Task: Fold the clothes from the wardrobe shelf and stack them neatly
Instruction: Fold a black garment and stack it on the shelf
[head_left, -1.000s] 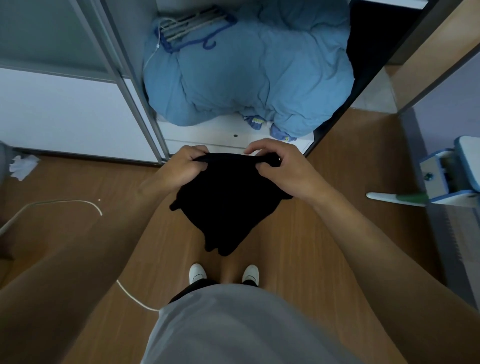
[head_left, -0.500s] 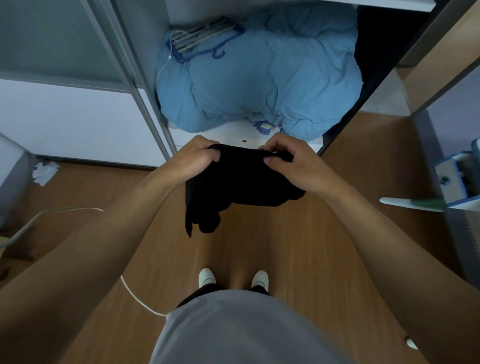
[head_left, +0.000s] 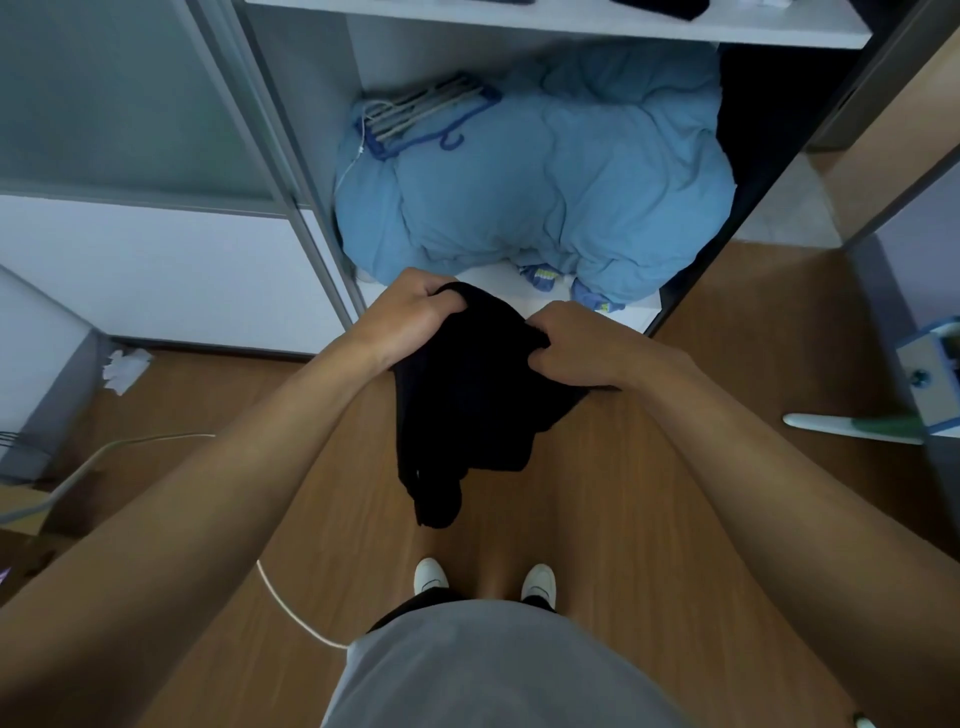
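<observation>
A black garment (head_left: 467, 405) hangs bunched between my two hands, in front of the open wardrobe. My left hand (head_left: 410, 312) grips its upper left edge with curled fingers. My right hand (head_left: 576, 345) grips the upper right edge, a little lower and nearer to me. The cloth droops in folds, its lowest tip dangling above my feet. A white wardrobe shelf (head_left: 571, 23) runs across the top, with a dark item (head_left: 665, 6) partly cut off by the frame's edge.
A bulky light-blue duvet (head_left: 545, 192) fills the wardrobe's lower compartment, with blue hangers (head_left: 415, 114) on it. The sliding door frame (head_left: 280, 171) stands at left. Crumpled paper (head_left: 124, 364) and a white cable (head_left: 296, 613) lie on the wooden floor. A blue-and-white object (head_left: 930, 379) juts in at right.
The garment, held spread by its top edge a second ago, is now gathered narrower and hangs lower at left. My hands came closer together, and the view tilted up to show the shelf.
</observation>
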